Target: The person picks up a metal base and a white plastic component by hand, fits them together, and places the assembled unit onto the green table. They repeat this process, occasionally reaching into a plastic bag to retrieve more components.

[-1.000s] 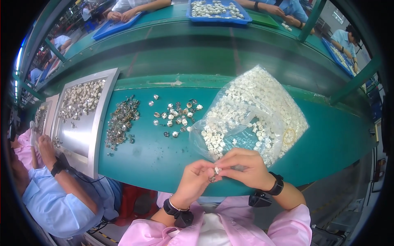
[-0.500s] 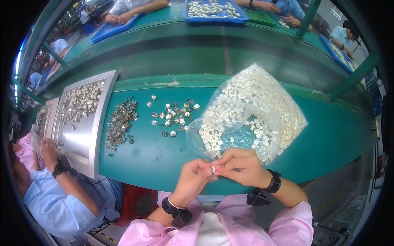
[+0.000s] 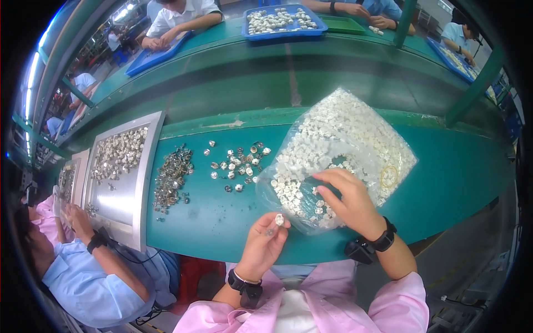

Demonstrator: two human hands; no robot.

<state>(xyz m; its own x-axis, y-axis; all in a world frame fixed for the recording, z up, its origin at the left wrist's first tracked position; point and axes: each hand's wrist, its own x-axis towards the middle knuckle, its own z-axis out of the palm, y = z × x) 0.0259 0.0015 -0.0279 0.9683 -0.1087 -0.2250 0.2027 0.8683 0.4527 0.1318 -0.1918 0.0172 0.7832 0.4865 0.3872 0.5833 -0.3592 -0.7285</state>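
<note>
My left hand (image 3: 261, 244), over the table's near edge, pinches a small white plastic part (image 3: 279, 220) between thumb and fingertips. A small metallic bit (image 3: 269, 232) shows lower down against the same fingers. My right hand (image 3: 353, 201) reaches over the mouth of a clear plastic bag (image 3: 265, 191) full of small white parts (image 3: 327, 133). Its thumb and forefinger are apart, and loose white parts lie just by their tips. Whether the fingertips touch any of them is hard to tell.
Left of the bag lie scattered white-and-metal pieces (image 3: 239, 162) and a heap of small metal parts (image 3: 173, 176) on the green table (image 3: 216, 222). A metal-framed tray (image 3: 119, 202) stands farther left, beside a co-worker in blue (image 3: 100, 277). Beyond the raised ledge, other people work at blue trays (image 3: 284, 34).
My hands were together over one small part. Now my right hand has left it and moved forward over the bag, while my left hand keeps the white part. The view has shifted slightly.
</note>
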